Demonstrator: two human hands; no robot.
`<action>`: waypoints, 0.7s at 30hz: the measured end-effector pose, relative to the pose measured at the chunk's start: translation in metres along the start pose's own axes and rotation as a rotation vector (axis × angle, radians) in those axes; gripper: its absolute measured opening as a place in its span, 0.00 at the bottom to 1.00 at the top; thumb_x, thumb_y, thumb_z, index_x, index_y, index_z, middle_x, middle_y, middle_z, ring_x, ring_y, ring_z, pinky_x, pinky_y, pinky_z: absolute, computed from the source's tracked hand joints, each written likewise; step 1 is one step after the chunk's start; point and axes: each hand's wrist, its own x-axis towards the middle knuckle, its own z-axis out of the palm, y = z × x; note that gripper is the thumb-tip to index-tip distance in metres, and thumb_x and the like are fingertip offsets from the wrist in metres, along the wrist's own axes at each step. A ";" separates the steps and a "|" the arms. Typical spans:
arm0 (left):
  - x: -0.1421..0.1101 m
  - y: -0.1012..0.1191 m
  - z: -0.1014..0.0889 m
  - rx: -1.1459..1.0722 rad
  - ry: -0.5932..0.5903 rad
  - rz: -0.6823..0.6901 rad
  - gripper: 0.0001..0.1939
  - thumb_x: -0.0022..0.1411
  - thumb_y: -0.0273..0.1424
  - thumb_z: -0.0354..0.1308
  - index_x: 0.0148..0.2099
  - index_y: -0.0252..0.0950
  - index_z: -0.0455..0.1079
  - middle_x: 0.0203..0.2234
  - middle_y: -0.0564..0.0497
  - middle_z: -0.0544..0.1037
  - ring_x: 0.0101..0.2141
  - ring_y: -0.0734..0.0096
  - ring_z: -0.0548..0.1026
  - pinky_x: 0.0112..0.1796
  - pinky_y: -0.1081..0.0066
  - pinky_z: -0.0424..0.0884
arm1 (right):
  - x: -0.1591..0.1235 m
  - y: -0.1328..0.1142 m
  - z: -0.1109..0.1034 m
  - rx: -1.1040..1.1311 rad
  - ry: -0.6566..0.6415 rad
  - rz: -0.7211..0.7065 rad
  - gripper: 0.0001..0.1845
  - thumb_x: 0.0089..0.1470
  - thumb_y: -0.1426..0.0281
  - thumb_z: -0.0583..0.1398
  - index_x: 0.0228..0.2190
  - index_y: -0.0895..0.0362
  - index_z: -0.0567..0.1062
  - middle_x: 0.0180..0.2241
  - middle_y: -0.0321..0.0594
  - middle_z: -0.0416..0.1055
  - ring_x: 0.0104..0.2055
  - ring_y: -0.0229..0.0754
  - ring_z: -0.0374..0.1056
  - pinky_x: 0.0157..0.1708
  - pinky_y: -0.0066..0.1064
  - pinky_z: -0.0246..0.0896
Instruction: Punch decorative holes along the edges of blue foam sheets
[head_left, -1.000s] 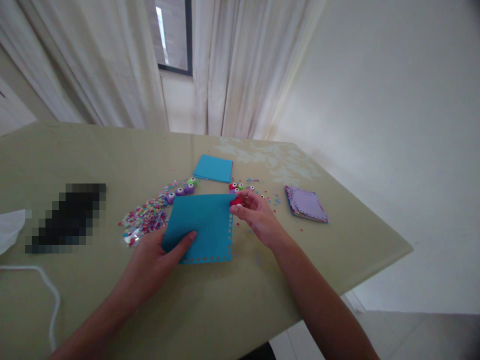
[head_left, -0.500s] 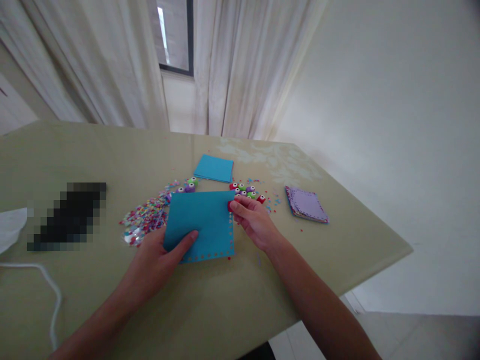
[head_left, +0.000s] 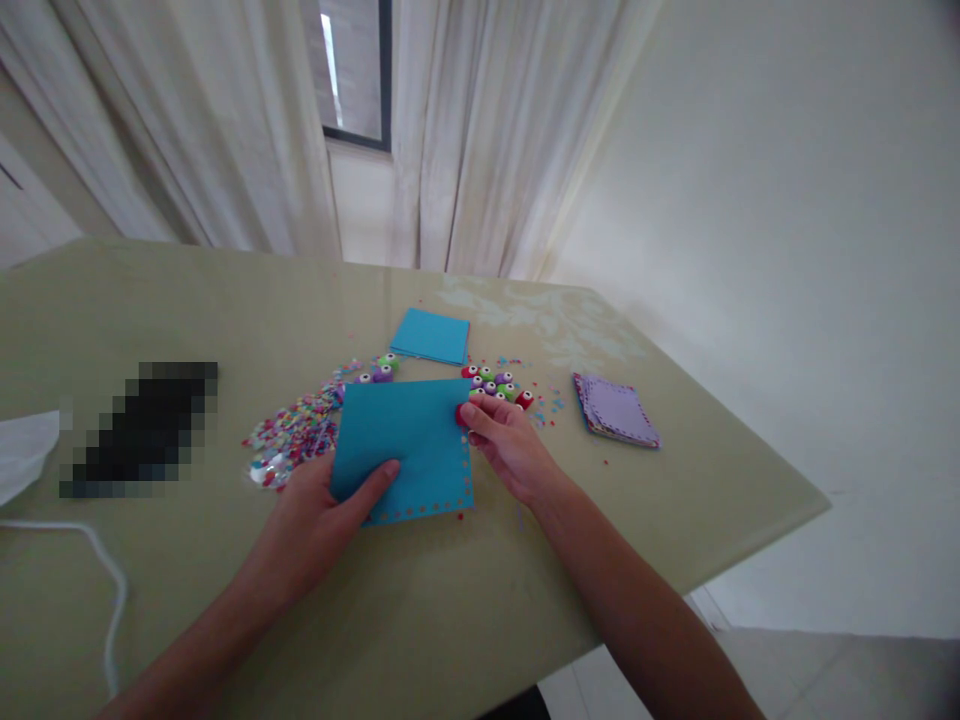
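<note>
My left hand grips a square sheet of blue paper by its lower left, thumb on top and fingers hidden behind. Small punched holes line the sheet's bottom edge and the lower part of its right edge. At the right edge, my right hand is closed on a small red craft punch, mostly covered by the thumb and fingers. The punch sits on the paper's edge, above the row of holes. Just behind lie several small red, green and purple punches with eye-like tops.
Colourful confetti is heaped left of the paper. More punches lie beside it. A blue paper stack is behind, and punched purple sheets lie right. A blurred dark object and white cable are at left.
Both hands, the blue paper and the red punch keep nearly the same positions. The whole view has shifted very slightly.
</note>
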 end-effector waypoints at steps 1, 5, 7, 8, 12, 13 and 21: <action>0.000 0.000 0.000 0.008 0.004 -0.001 0.27 0.55 0.58 0.62 0.21 0.42 0.67 0.16 0.54 0.71 0.19 0.66 0.67 0.21 0.68 0.64 | 0.000 0.000 0.000 0.002 0.001 0.003 0.23 0.41 0.53 0.78 0.32 0.54 0.80 0.30 0.34 0.75 0.31 0.37 0.65 0.30 0.29 0.56; 0.000 -0.003 0.001 0.009 -0.013 -0.003 0.27 0.56 0.59 0.61 0.22 0.42 0.68 0.18 0.53 0.73 0.20 0.65 0.69 0.23 0.68 0.66 | -0.002 0.001 0.003 0.020 0.015 -0.004 0.24 0.40 0.54 0.79 0.33 0.54 0.81 0.30 0.33 0.76 0.30 0.37 0.65 0.31 0.29 0.57; -0.001 -0.004 0.001 0.001 -0.025 0.002 0.26 0.57 0.58 0.61 0.23 0.41 0.69 0.18 0.53 0.73 0.21 0.65 0.70 0.23 0.68 0.67 | -0.002 0.001 0.004 0.034 0.027 -0.022 0.23 0.40 0.55 0.79 0.32 0.54 0.81 0.29 0.32 0.76 0.30 0.36 0.65 0.31 0.29 0.58; -0.001 -0.004 0.001 0.000 -0.024 0.006 0.26 0.57 0.58 0.61 0.23 0.41 0.69 0.18 0.53 0.73 0.21 0.65 0.69 0.23 0.68 0.67 | -0.003 0.001 0.004 0.038 0.027 -0.025 0.22 0.40 0.56 0.79 0.32 0.54 0.81 0.29 0.33 0.77 0.30 0.36 0.66 0.32 0.29 0.59; 0.000 -0.003 0.000 -0.008 -0.002 -0.002 0.26 0.56 0.58 0.62 0.23 0.41 0.70 0.19 0.52 0.75 0.21 0.64 0.70 0.24 0.68 0.68 | -0.002 0.003 0.006 0.057 -0.001 -0.030 0.22 0.39 0.57 0.79 0.34 0.53 0.82 0.34 0.35 0.80 0.34 0.39 0.71 0.37 0.31 0.65; 0.000 -0.004 -0.001 -0.017 -0.004 -0.007 0.26 0.56 0.58 0.62 0.24 0.41 0.71 0.20 0.52 0.77 0.22 0.63 0.72 0.24 0.67 0.69 | -0.002 0.003 0.007 0.066 0.002 -0.043 0.23 0.39 0.57 0.79 0.36 0.52 0.82 0.35 0.35 0.81 0.35 0.39 0.72 0.39 0.32 0.67; 0.007 -0.013 -0.005 -0.104 0.046 -0.055 0.24 0.56 0.57 0.65 0.35 0.40 0.78 0.31 0.47 0.85 0.32 0.53 0.82 0.32 0.62 0.78 | 0.008 -0.011 -0.015 -0.098 0.224 -0.337 0.18 0.48 0.61 0.75 0.40 0.51 0.81 0.43 0.41 0.80 0.43 0.45 0.74 0.43 0.37 0.70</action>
